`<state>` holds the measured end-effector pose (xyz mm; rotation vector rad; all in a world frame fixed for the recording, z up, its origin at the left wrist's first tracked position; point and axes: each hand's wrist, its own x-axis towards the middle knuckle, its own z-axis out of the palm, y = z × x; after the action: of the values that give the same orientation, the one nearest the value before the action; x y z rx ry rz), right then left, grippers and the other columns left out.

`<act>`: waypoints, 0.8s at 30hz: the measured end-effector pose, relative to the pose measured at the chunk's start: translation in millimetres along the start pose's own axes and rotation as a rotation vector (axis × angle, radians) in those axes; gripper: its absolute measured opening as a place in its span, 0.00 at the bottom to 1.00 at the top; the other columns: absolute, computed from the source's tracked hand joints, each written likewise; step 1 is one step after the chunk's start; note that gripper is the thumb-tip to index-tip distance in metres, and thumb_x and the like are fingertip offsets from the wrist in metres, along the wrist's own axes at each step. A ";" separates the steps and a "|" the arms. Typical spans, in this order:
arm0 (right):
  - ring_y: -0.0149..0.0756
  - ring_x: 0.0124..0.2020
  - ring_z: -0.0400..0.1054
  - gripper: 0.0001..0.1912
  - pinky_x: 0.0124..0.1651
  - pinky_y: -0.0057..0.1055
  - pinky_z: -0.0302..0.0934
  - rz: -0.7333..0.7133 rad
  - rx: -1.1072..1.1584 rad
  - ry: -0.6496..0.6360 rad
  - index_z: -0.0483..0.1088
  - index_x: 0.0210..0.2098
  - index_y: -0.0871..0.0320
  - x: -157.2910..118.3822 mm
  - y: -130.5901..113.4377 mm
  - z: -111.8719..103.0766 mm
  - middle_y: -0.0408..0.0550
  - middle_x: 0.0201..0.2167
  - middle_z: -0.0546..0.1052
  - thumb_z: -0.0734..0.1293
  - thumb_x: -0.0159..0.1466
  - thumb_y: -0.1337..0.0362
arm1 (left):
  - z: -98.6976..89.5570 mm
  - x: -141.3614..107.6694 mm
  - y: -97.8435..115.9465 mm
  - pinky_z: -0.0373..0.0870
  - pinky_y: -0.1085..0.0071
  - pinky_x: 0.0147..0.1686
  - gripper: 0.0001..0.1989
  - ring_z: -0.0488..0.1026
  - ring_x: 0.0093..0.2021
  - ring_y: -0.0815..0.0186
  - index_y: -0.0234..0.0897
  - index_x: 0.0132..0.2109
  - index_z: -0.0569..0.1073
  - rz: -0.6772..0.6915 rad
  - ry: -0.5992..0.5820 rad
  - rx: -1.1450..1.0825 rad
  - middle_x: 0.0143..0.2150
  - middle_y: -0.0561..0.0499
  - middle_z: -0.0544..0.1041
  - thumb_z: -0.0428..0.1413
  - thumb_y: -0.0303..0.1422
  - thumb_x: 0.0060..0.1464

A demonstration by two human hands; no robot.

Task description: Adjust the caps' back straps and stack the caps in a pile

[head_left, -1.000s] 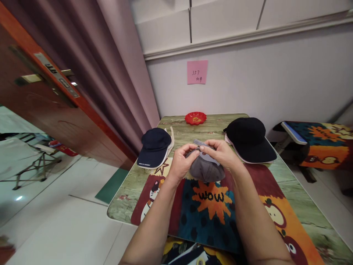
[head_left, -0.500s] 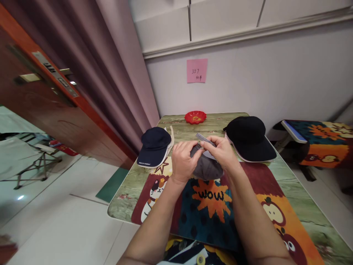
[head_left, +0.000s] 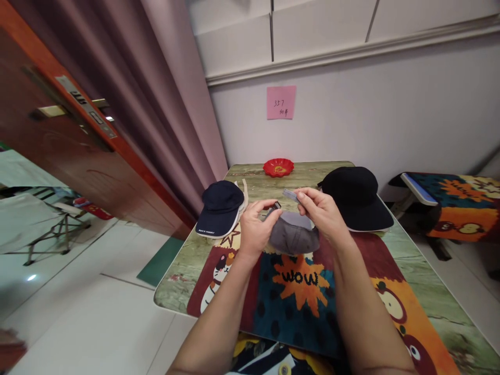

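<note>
A grey cap (head_left: 295, 235) hangs between my hands above the printed mat, its crown facing me. My left hand (head_left: 258, 224) is closed on one side of the cap's rear opening, with a small dark buckle end showing at the fingertips. Between thumb and fingers, my right hand (head_left: 321, 211) pinches the grey strap (head_left: 289, 195), whose free end points up and left. A gap separates strap and buckle. To the left lies a navy cap (head_left: 222, 200) with white lettering on its brim; to the right sits a black cap (head_left: 351, 195).
A red scalloped dish (head_left: 278, 167) stands at the table's back edge. The colourful mat (head_left: 295, 307) covers the near part of the wood-patterned table (head_left: 175, 281). A pink note (head_left: 281, 102) is on the wall. An orange-edged door (head_left: 128, 166) and curtain (head_left: 187, 104) are at left.
My hands were close together at the strap and buckle; now they have moved apart. The strap has come away to the right, and the cap's rear opening shows between my hands.
</note>
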<state>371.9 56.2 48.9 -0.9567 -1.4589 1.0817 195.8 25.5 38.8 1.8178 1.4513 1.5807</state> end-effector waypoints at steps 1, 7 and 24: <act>0.29 0.21 0.55 0.20 0.25 0.29 0.49 0.006 -0.004 -0.013 0.73 0.34 0.57 -0.4 -1.2 -0.7 0.40 0.20 0.68 0.67 0.64 0.45 | 0.6 0.1 -1.5 0.71 0.66 0.45 0.09 0.78 0.42 0.62 0.38 0.43 0.82 -0.050 -0.007 -0.071 0.41 0.48 0.83 0.65 0.33 0.53; 0.31 0.25 0.63 0.13 0.30 0.29 0.56 0.047 -0.105 -0.086 0.70 0.32 0.57 -3.9 -1.9 -1.1 0.46 0.28 0.76 0.63 0.66 0.54 | 6.9 -0.8 -6.0 0.72 0.67 0.46 0.11 0.78 0.41 0.63 0.38 0.42 0.83 -0.154 -0.001 -0.240 0.40 0.48 0.83 0.67 0.35 0.50; 0.26 0.18 0.50 0.22 0.23 0.29 0.42 0.177 0.155 -0.060 0.68 0.22 0.57 -1.6 1.6 17.4 0.41 0.19 0.67 0.70 0.59 0.46 | 15.8 -6.5 -11.5 0.75 0.70 0.42 0.18 0.79 0.39 0.64 0.38 0.45 0.84 -0.398 -0.001 -0.541 0.42 0.47 0.84 0.70 0.36 0.45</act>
<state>354.9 52.8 45.9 -0.9630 -1.3355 1.3431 205.1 30.6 21.2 1.1449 1.1410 1.5613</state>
